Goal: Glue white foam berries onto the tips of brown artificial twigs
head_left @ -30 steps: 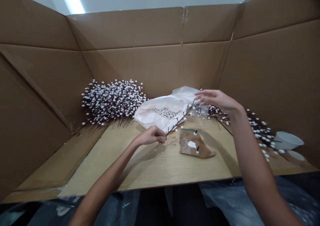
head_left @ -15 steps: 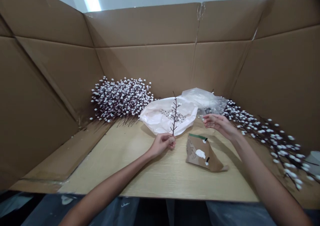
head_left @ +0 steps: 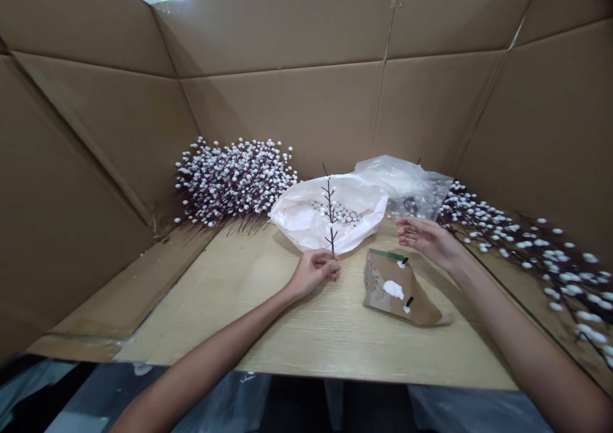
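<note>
My left hand point(head_left: 317, 272) pinches the lower end of a thin dark brown twig point(head_left: 331, 219), which stands upright with short bare side branches. Behind the twig lies an open white plastic bag point(head_left: 297, 219) with many small white berries point(head_left: 347, 216) in it. My right hand point(head_left: 428, 240) hovers to the right, fingers stretched out and a little curled, with nothing visible in them. Just below it on the table is a folded cardboard piece point(head_left: 383, 273) bearing a patch of white glue point(head_left: 393, 289) and two small black sticks with white dabs at their ends.
A dense bundle of white-berried stems point(head_left: 239, 177) lies at the back left. More berried branches point(head_left: 517, 241) stretch along the right side. A clear plastic bag point(head_left: 402, 181) sits behind the white one. Cardboard walls point(head_left: 287, 113) enclose the wooden table point(head_left: 268, 331) at the back and sides.
The view has tipped down and shifted slightly. The twig has turned in my left hand and leans a bit more to the left. My right hand stays above the cardboard piece.
</note>
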A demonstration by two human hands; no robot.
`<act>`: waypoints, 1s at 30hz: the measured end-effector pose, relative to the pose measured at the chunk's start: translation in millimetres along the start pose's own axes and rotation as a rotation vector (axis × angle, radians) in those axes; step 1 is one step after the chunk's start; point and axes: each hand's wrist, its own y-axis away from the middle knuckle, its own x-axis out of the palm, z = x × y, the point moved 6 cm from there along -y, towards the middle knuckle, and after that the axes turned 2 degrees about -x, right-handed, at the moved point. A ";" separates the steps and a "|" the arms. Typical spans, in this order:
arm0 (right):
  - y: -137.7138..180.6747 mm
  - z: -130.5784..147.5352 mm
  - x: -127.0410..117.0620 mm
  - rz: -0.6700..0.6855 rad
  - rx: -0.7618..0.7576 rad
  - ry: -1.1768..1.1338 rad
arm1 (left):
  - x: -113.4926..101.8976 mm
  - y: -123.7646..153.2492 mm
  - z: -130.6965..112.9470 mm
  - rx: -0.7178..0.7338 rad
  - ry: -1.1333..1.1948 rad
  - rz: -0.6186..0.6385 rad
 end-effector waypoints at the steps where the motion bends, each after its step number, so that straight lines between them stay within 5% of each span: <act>1: 0.3 0.3 0.1 -0.002 -0.002 -0.008 | 0.1 0.0 0.1 -0.001 0.000 0.000; 23: -2.7 -8.2 0.1 -0.008 0.036 -0.015 | 7.4 4.4 -5.4 0.040 -0.070 0.075; 30: -11.0 -20.6 -11.4 -0.175 0.037 -0.124 | 7.6 4.1 -5.5 0.039 -0.081 0.074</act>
